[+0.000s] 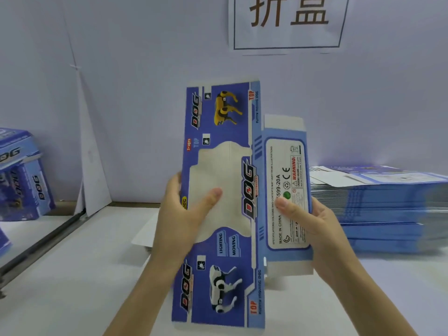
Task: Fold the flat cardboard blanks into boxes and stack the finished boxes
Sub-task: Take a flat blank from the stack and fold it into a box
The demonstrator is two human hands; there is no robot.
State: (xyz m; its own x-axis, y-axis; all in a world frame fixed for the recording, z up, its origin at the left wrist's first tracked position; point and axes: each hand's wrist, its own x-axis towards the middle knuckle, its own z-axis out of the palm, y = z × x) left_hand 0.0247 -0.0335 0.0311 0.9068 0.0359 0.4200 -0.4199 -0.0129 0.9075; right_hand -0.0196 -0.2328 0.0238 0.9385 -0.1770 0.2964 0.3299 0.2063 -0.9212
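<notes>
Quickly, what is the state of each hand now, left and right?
Left hand: holds the cardboard blank at its left edge, thumb on the front.
Right hand: holds the same blank's label panel, thumb on the front.

Bright, even, cool light; soft shadows; slight overall blur; wide-angle bending, smearing toward edges.

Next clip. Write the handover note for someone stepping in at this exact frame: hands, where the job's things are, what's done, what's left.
Left hand: pinches the blank at its left edge, thumb in front.
Right hand: pinches the blank's pale label panel, thumb in front.
Blank: held upright over the table, flat, not yet folded.
Stack of flat blanks: on the right of the table.
Finished boxes: far left.
Done: a few boxes.
Left: fold this blank, stack it, then work through the pile.
</notes>
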